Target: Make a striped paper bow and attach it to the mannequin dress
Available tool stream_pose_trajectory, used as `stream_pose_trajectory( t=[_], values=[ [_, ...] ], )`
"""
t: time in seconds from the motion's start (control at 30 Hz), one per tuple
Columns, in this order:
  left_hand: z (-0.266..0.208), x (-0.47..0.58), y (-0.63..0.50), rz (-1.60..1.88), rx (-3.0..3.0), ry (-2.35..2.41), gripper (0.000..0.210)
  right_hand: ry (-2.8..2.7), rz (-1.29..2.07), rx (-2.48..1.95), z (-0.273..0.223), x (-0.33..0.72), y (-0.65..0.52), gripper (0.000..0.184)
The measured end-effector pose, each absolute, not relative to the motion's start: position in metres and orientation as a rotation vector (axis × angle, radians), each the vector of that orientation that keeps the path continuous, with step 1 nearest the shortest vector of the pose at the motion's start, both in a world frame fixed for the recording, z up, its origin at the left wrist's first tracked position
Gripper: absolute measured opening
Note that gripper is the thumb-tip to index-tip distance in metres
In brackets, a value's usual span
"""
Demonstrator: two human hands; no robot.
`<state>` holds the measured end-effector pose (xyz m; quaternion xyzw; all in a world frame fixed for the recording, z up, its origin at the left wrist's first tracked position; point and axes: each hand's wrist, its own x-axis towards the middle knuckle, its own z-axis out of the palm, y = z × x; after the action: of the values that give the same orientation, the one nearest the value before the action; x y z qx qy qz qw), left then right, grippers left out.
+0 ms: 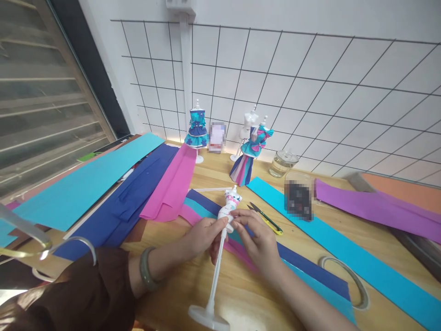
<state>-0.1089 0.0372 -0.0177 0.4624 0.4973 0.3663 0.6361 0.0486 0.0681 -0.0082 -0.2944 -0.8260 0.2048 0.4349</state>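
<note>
A small white dress form (225, 212) on a thin stand with a round base (208, 318) leans over the front of the table. Pink and blue bits mark its chest. My left hand (206, 236) is closed around its lower body, thumb in front. At the form's hip, the fingers of my right hand (257, 236) pinch together against it; anything between them is too small to make out. Beneath my hands lies a layered strip of navy, turquoise and pink paper (310, 271). A yellow craft knife (272, 224) and dark-tipped tweezers lie just beyond my right hand.
Behind stand dressed mini forms (197, 126) (257, 142) and a glass of water (283, 163). Coloured sheets, including blue (138, 197), pink (172, 184) and purple (372, 207), cover both sides. A tape roll (361, 289) lies at right. A wire grid wall (310, 82) closes the back.
</note>
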Motion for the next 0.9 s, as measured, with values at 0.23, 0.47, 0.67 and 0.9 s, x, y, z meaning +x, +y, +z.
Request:
stream_pose_trajectory(
  t=[0.23, 0.47, 0.67, 0.9],
  values=[
    [-0.017, -0.109, 0.036, 0.868, 0.997, 1.078, 0.051, -1.852, 0.791, -0.861, -0.004, 0.047, 0.066, 0.013],
    [-0.022, -0.107, 0.036, 0.929, 0.831, 0.919, 0.054, -1.678, 1.017, -0.901, 0.001, 0.048, 0.065, 0.015],
    [-0.016, -0.107, 0.036, 1.026, 0.764, 0.818, 0.050, -1.815, 0.839, -0.813, 0.001, 0.052, 0.064, 0.013],
    [-0.026, -0.110, 0.041, 1.172, 0.906, 0.968, 0.046, -1.996, 0.455, -0.712, -0.007, 0.054, 0.068, 0.028]
  ],
)
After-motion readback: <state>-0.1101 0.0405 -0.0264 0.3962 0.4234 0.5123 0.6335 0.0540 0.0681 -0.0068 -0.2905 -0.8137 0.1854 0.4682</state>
